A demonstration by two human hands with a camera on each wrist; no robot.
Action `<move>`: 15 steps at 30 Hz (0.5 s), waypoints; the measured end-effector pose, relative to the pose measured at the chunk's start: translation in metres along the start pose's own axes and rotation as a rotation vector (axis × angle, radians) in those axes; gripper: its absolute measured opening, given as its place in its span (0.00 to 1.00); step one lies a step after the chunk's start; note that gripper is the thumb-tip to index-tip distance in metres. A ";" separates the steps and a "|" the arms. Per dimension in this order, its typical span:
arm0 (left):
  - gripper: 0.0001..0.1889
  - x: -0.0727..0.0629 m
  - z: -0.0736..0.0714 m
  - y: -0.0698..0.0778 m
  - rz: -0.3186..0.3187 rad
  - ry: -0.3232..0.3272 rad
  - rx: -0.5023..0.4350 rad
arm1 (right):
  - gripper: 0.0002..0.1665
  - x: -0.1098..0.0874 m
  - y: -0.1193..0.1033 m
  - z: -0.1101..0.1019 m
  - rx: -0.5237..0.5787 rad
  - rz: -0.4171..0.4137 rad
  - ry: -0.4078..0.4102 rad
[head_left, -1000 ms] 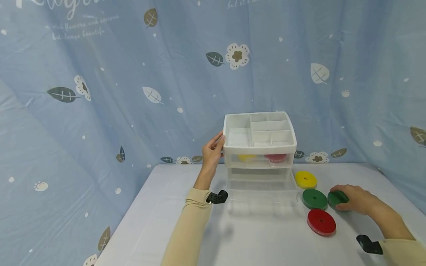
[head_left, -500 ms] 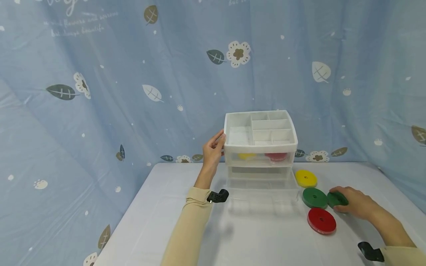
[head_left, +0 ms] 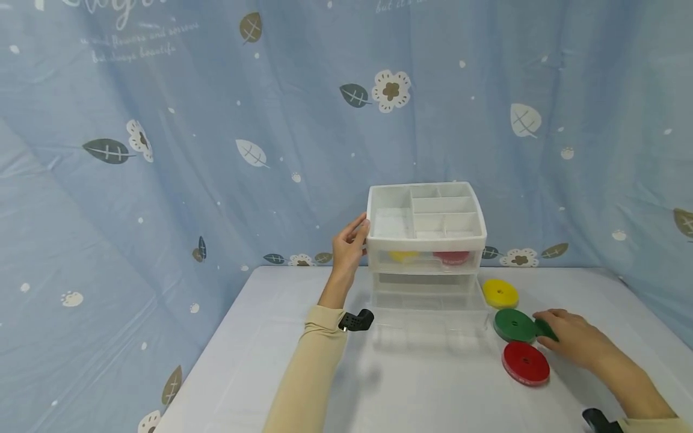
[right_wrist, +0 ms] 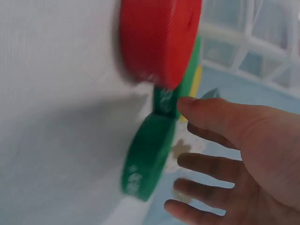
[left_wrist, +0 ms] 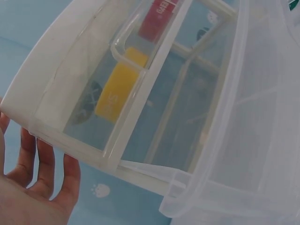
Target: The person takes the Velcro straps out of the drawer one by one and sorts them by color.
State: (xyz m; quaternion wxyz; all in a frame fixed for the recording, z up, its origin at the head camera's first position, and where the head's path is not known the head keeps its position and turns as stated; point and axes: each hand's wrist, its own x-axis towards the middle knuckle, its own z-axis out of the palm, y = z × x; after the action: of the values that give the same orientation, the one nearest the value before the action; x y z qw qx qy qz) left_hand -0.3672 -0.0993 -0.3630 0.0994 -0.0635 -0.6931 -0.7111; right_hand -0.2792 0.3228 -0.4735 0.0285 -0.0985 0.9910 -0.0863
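My left hand [head_left: 348, 248] touches the left side of a white plastic drawer organizer [head_left: 426, 243], its fingertips along the side wall in the left wrist view. Behind the clear front of the upper drawer lie a yellow ribbon roll [left_wrist: 121, 86] and a red one [left_wrist: 157, 21]. Below it, a clear drawer [head_left: 430, 322] stands pulled out. My right hand [head_left: 576, 338] is over a green ribbon roll [right_wrist: 149, 157], partly covering it in the head view; its fingers look extended. That roll sits against another green roll [head_left: 514, 325].
Right of the organizer, a yellow ribbon roll [head_left: 500, 293] and a red ribbon roll [head_left: 526, 363] lie flat on the white table [head_left: 260, 361]. A blue patterned curtain [head_left: 303, 120] hangs behind the table.
My right hand has shifted slightly left and now covers more of the outer green roll, of which less shows. The left hand has stayed on the organizer.
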 end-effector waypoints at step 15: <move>0.20 0.012 0.000 -0.022 0.022 0.034 0.029 | 0.23 -0.027 -0.078 -0.014 0.005 -0.121 -0.002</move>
State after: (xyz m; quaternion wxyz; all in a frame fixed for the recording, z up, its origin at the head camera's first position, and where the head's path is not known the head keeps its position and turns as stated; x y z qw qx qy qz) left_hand -0.3840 -0.0992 -0.3814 0.1196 -0.0575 -0.7007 -0.7010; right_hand -0.2387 0.2549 -0.4448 0.0242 -0.1584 0.9830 -0.0901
